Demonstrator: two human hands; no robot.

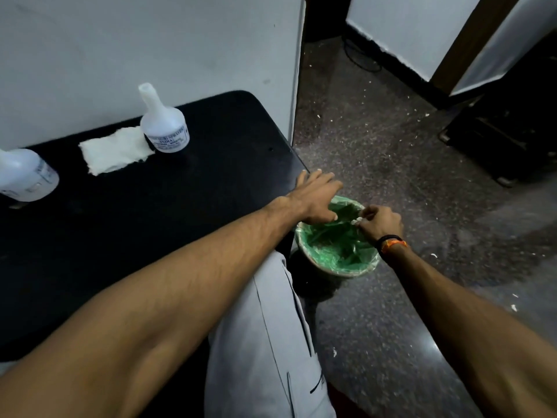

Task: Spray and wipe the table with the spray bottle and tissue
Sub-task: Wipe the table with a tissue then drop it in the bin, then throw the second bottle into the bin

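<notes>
The black table point(126, 224) fills the left side. A white plastic bottle point(164, 123) with a capped nozzle stands upright near the wall. A folded white tissue point(114, 150) lies flat just left of it, touching its base. My left hand point(315, 200) reaches past the table's right corner, fingers spread, over the rim of a bin. My right hand point(381, 221) hovers above the bin with its fingertips pinched on a small white scrap of tissue point(357, 221).
A round bin with a green plastic liner point(337, 254) stands on the speckled floor beside the table corner. A second white bottle point(25, 175) sits at the table's left edge. My grey trouser leg point(271, 327) is between table and bin. Dark furniture stands far right.
</notes>
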